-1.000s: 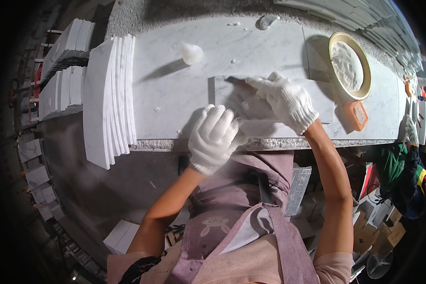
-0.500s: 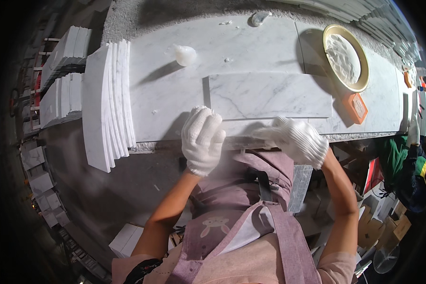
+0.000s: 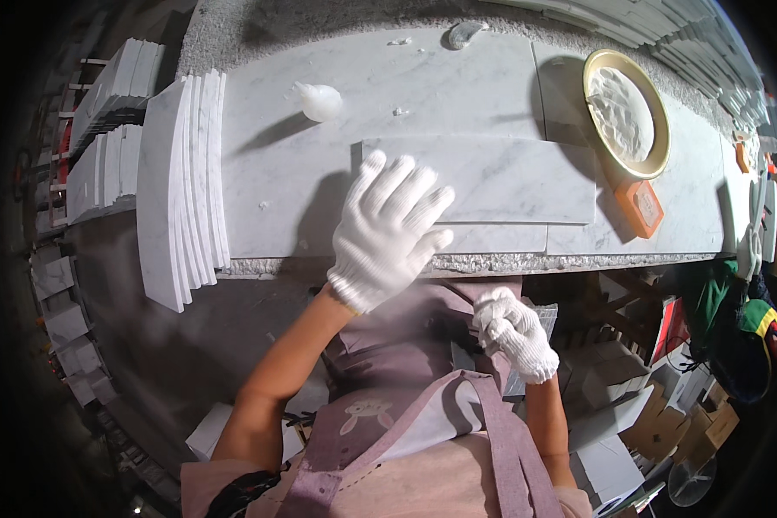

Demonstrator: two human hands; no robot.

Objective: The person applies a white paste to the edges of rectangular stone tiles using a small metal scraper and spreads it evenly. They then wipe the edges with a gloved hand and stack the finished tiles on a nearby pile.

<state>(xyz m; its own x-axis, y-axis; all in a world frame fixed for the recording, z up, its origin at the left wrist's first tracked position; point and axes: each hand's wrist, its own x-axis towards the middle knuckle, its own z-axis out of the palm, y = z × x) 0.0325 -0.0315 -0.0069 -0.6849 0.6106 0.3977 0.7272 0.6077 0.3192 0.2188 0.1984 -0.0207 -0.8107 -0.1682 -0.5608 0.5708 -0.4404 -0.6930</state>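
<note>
My left hand [image 3: 390, 231], in a white knit glove, is open with fingers spread over the near left corner of a long grey-veined white marble tile [image 3: 509, 180]. The tile lies on a larger marble surface [image 3: 263, 173]. My right hand [image 3: 516, 335], gloved the same way, is lower down, in front of my mauve apron [image 3: 354, 440] and below the bench edge. Its fingers are curled closed; whatever may be inside them is hidden. Beyond the tile, a small knotted plastic bag [image 3: 321, 103] with whitish contents stands on the marble.
Several marble tiles [image 3: 166, 198] stand on edge at the left, with more stacks behind. At the right are a yellow-rimmed bowl of white paste [image 3: 622, 116] and an orange block [image 3: 641, 209]. Cardboard boxes [image 3: 665, 414] lie below. A person's gloved hand [image 3: 748, 255] shows far right.
My left hand has risen toward the tile and its curled fingers have spread. My right hand has dropped from the bench edge toward my apron, and its fingers have curled in.
</note>
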